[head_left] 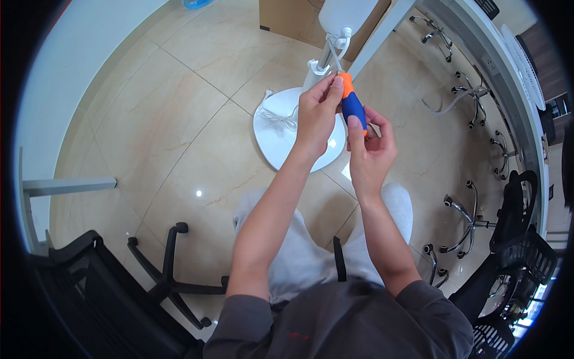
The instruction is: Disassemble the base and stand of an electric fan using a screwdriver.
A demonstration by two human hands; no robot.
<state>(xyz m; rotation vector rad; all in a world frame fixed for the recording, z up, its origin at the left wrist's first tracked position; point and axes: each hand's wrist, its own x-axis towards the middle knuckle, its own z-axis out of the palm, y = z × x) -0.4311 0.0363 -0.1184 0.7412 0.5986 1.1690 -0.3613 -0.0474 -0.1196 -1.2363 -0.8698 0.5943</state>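
Both my hands are on a screwdriver [353, 106] with a blue and orange handle. My left hand [317, 113] is closed, its thumb and fingers pinching the orange front end of the handle. Lower down, my right hand [373, 146] grips the blue rear part with thumb and curled fingers. The metal shaft points up and away toward the white housing of a pedestal fan [347, 18]; whether its tip touches a screw cannot be made out. Below my hands is the stand's round white base [272, 140], with a bundled white cord [281, 116] lying on it.
A cardboard box [287, 21] stands behind the fan, beside a white desk leg [382, 36]. At left is a black office chair [113, 299], and more wheeled chairs [469, 218] line the right. A white fan grille [523, 66] rests on the desk at right.
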